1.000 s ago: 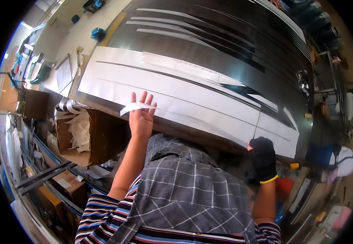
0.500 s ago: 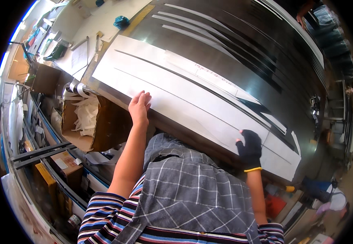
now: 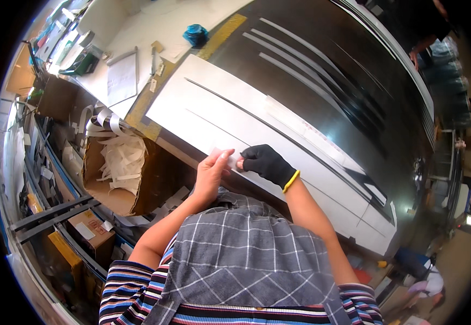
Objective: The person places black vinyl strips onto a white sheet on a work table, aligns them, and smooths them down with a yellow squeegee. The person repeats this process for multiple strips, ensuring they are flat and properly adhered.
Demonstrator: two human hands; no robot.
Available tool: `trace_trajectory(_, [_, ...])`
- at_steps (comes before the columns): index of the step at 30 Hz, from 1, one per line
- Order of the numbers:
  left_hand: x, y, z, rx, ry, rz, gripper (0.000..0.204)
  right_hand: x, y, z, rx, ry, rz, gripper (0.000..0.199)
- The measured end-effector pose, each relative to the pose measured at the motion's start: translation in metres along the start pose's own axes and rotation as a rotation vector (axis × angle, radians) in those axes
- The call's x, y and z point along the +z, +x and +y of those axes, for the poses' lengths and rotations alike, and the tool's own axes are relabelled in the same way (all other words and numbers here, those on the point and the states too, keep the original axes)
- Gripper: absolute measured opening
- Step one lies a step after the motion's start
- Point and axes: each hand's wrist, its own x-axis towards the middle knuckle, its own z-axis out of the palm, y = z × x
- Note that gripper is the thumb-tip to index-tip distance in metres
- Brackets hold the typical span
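My bare left hand (image 3: 213,172) is at the near edge of a long white sheet (image 3: 176,97), its thumb and fingers pinched together. Close beside it is my right hand (image 3: 268,164), in a black fingerless glove with a yellow cuff. Its bare fingertips are closed and almost meet the left ones. Whatever lies between the fingers is too small or pale to make out. A thin dark strip (image 3: 262,124) runs lengthwise along the sheet, with a finer line nearer me.
Several narrow pale strips (image 3: 295,67) lie on the dark tabletop (image 3: 349,32). A carton (image 3: 146,176) of white paper scraps stands at the left. Farther back are a blue crumpled bundle (image 3: 196,36) and a notepad (image 3: 122,78). Another person's arm (image 3: 421,45) reaches in at far right.
My right hand has swung left along the sheet to my left hand. The left hand has moved a little right and nearer me, and its fingers are now pinched. The whole view has shifted.
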Motion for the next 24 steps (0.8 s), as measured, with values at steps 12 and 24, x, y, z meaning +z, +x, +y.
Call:
trace_trajectory(12, [-0.091,0.052,-0.004,0.372,0.481,0.324,0.015,0.046,0.127,-0.017,-0.052,-0.756,0.545,0.020])
trace_trajectory(24, [-0.098,0.086,0.008,0.799,1.045,0.418,0.020,0.049,0.142,-0.018,-0.023,-0.886,0.535,0.020])
